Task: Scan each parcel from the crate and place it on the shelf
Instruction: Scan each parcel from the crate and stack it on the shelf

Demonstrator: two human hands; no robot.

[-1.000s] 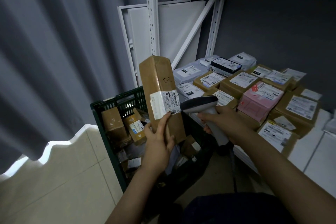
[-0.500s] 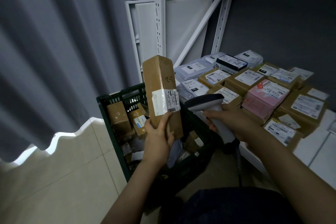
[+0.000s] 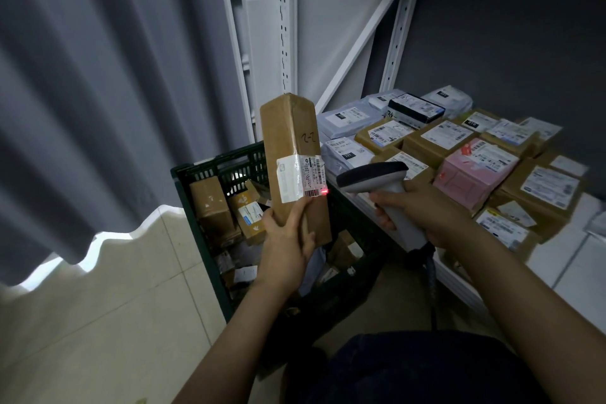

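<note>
The print on the shipping label (image 3: 300,179) is too small to read. The lower end of the long cardboard parcel (image 3: 292,141) is hiding behind the left hand (image 3: 285,249), and the scanner's cable is disappearing into the dark under the right forearm.

The left hand is gripping the parcel near its bottom, with fingers and thumb curled around it. It is holding the parcel upright above the dark green crate (image 3: 183,170), where more parcels are lying.

The right hand (image 3: 423,213) is clasping the handle of the grey barcode scanner (image 3: 373,175). The scanner's head is pointing left at the label, and a red light spot (image 3: 324,191) is glowing at the label's lower right corner.

Both forearms are reaching forward from the bottom edge. To the right, many labelled parcels are lying on the white shelf (image 3: 564,259), among them a pink parcel (image 3: 472,174).
</note>
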